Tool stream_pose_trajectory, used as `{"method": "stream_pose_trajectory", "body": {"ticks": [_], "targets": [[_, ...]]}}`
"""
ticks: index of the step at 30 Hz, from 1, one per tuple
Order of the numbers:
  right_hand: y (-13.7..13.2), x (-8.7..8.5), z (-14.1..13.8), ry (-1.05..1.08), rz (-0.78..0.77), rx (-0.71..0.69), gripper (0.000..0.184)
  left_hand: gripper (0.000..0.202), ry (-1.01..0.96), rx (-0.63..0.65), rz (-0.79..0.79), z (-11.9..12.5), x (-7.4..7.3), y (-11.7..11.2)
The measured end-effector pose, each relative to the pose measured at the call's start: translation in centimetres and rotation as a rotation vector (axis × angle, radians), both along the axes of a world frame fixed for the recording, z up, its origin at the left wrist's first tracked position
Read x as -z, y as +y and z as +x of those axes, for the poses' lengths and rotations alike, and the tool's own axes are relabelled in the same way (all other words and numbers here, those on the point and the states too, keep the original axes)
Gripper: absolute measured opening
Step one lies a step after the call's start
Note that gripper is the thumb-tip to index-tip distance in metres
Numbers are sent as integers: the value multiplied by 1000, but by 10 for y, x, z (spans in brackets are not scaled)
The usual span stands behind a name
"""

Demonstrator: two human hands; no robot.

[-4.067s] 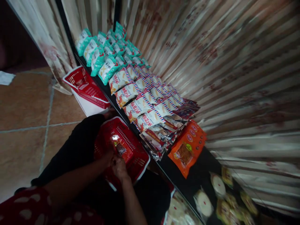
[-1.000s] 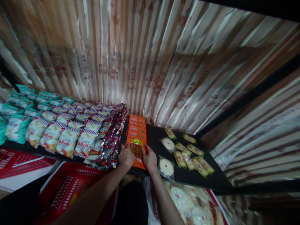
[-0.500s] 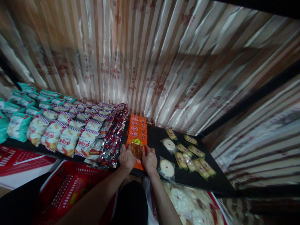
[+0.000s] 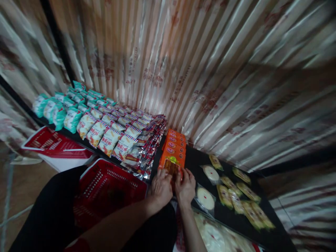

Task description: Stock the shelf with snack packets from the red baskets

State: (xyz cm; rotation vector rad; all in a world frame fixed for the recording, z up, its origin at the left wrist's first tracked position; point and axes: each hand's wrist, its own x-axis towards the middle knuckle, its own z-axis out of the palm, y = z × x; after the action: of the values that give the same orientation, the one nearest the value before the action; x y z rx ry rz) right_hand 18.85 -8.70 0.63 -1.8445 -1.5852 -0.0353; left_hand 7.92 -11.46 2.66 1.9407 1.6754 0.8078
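Observation:
A row of overlapping orange snack packets (image 4: 177, 148) lies on the black shelf, running back towards the plastic-covered wall. The front orange snack packet (image 4: 168, 161) has a yellow-green round label and a window with brown strips showing. My left hand (image 4: 162, 187) grips its left side near the front end, fingers curled. On its right side, my right hand (image 4: 186, 186) has its fingers bent over the edge. The packet's front end is hidden between both hands. Left of my left hand stand silver-red foil packets (image 4: 151, 150); to the right lie flat round cakes in clear wrap (image 4: 205, 198).
White snack bags (image 4: 124, 145) and teal bags (image 4: 72, 119) fill the shelf's left part. Small yellow-green packets (image 4: 246, 192) lie scattered on the right. Below the shelf are a red basket (image 4: 110, 182), another red-and-white container (image 4: 52, 141) and bagged goods (image 4: 212, 234).
The view has swung left, so the shelf appears further right and the floor shows. The red basket now looks empty of orange packets. Both hands remain on the front orange packet.

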Motion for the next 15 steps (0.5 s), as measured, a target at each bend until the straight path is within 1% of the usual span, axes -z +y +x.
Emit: {"method": "stream_pose_trajectory", "body": {"ticks": [2,5,7,9,10,11,12,14,15], "targets": [[-15,0,-12,66,60,-94,40,27,-70,63,19,-6,7,-18],[-43,6,-33,162,61,-258,35,28,-159,100,15,-24,21,-48],[-65,13,-48,212,8,-341,32,30,-206,127,1,-42,32,-67],[-85,22,-67,234,-97,-421,31,32,-260,162,-37,-63,45,-85],[-94,26,-77,230,-164,-475,31,32,-303,159,-70,-74,53,-92],[-101,30,-89,214,-251,-544,33,31,-361,134,-133,-85,61,-98],[-106,34,-101,186,-345,-621,35,28,-427,81,-234,-96,70,-102],[-109,39,-125,100,-527,-744,38,23,-556,-110,-511,-116,90,-106],[-107,42,-136,50,-613,-790,39,22,-579,-198,-595,-125,100,-106]]}}
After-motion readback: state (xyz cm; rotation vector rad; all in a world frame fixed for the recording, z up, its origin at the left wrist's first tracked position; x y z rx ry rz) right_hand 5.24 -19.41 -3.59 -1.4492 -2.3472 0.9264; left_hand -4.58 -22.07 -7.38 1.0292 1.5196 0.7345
